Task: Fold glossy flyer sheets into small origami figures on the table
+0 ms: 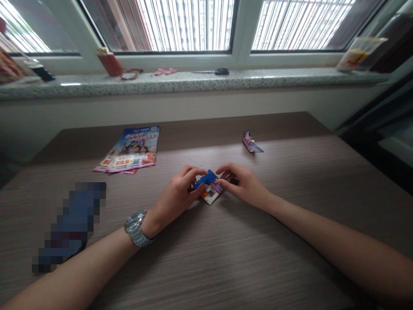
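Observation:
A small folded piece of colourful printed paper (211,193), blue, white and orange, is held just above or on the brown table (206,267) in the middle of the view. My left hand (177,191) pinches its left side between thumb and fingers; a metal watch is on that wrist. My right hand (241,183) grips its right corner with thumb and index finger, the other fingers curled. Beyond my right hand a folded paper shape (251,143) rests on the table.
Printed flyers (135,148) lie at the back left. A blurred dark blue object (72,224) lies beside my left forearm. Scissors (221,71), a red box (109,63), pink pieces (165,71) and a plastic cup (356,54) stand or lie on the stone windowsill (180,84).

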`<state>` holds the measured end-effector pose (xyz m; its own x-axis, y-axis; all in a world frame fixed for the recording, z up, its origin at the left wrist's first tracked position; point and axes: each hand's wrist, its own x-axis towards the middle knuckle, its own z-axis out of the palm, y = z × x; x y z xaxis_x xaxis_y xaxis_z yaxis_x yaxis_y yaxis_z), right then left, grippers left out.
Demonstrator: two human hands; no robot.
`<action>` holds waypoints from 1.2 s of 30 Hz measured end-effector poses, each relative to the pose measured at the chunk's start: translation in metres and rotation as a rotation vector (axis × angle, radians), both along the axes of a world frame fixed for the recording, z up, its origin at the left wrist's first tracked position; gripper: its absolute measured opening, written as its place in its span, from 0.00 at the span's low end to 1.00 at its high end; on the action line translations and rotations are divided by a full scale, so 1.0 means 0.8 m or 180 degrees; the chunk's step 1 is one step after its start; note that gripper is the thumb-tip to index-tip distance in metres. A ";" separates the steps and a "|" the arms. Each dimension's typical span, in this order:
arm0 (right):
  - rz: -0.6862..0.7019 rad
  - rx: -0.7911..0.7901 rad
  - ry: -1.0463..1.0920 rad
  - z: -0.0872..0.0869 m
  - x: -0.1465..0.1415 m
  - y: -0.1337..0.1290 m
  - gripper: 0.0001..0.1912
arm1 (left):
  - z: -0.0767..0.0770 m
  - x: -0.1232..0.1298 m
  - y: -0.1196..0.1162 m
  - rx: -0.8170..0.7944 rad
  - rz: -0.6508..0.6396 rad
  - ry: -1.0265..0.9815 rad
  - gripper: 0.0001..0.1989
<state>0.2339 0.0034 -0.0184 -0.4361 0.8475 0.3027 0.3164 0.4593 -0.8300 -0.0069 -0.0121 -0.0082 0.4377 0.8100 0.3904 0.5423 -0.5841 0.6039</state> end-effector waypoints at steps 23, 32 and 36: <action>0.0018 -0.0811 0.0531 -0.005 -0.002 0.005 0.18 | 0.006 0.001 -0.007 -0.0663 0.0017 -0.0017 0.23; 0.0031 -0.0682 0.0538 -0.005 -0.002 0.003 0.18 | 0.003 0.001 -0.008 -0.0160 0.0177 0.0067 0.21; 0.0067 -0.0386 0.0403 0.000 -0.002 0.000 0.13 | 0.005 0.001 -0.007 0.0122 0.0115 0.0008 0.19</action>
